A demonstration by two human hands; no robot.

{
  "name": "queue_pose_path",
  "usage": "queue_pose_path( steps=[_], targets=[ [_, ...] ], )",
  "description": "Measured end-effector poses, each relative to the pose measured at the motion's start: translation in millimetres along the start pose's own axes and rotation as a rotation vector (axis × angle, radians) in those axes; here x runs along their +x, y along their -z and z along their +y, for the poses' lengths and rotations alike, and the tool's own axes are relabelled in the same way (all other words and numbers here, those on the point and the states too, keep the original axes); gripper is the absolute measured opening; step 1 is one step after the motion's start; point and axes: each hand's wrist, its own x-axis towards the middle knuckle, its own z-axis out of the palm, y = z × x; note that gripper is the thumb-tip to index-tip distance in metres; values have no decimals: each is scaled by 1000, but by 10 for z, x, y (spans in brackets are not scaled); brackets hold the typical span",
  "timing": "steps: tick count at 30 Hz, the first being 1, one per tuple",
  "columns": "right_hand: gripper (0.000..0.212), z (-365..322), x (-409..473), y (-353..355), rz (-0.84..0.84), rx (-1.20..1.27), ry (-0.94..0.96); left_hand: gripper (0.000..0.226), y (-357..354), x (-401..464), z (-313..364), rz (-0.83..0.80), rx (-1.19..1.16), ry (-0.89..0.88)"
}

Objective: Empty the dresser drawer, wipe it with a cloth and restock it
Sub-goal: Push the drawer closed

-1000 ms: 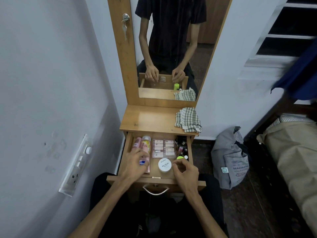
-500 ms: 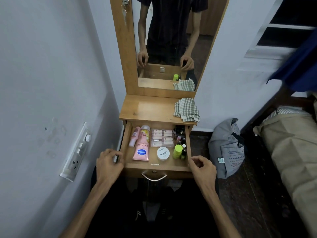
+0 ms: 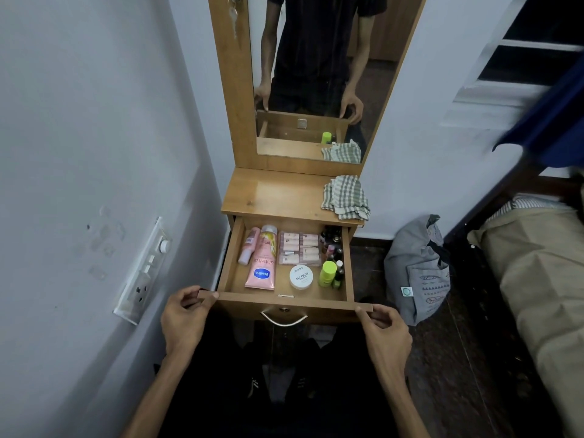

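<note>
The wooden dresser drawer [image 3: 286, 302] stands pulled out below the dresser top [image 3: 278, 194]. Inside lie a pink Vaseline tube [image 3: 264, 267], a smaller pink bottle [image 3: 248, 245], a pack of pink nail sets [image 3: 300, 248], a white nail polish jar [image 3: 301, 277], a lime-green bottle [image 3: 327, 273] and several small dark bottles [image 3: 333, 245]. My left hand [image 3: 185, 317] pinches the left end of the drawer front. My right hand [image 3: 384, 330] pinches its right end. A green checked cloth [image 3: 346, 197] lies crumpled on the dresser top at the right.
A tall mirror [image 3: 316, 74] rises behind the dresser and reflects a person's torso and hands. A white switch panel [image 3: 142, 273] sticks out from the left wall. A grey bag [image 3: 420, 270] sits on the dark floor at the right, beside a bed [image 3: 537, 279].
Both hands left the inside of the drawer, moved outward and took hold of the two ends of the drawer front. The view has tilted and the drawer now sits farther out.
</note>
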Motion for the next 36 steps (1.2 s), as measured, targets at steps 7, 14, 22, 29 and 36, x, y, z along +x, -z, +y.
queue_pose_path(
  steps=[7,14,22,29,36],
  targets=[
    [25,-38,-6,-21,29,125,-34,39,-75,-5,15,39,-76,23],
    [23,-70,75,-86,31,161,-77,35,-129,63,80,57,-90,13],
    [16,-89,195,-194,54,187,-87,37,-201,186,113,46,-97,5],
    [13,-133,374,-285,73,159,-83,38,-296,290,265,46,-74,-27],
    [23,-169,550,-393,52,162,-104,37,-411,414,394,47,-45,-38]
  ],
)
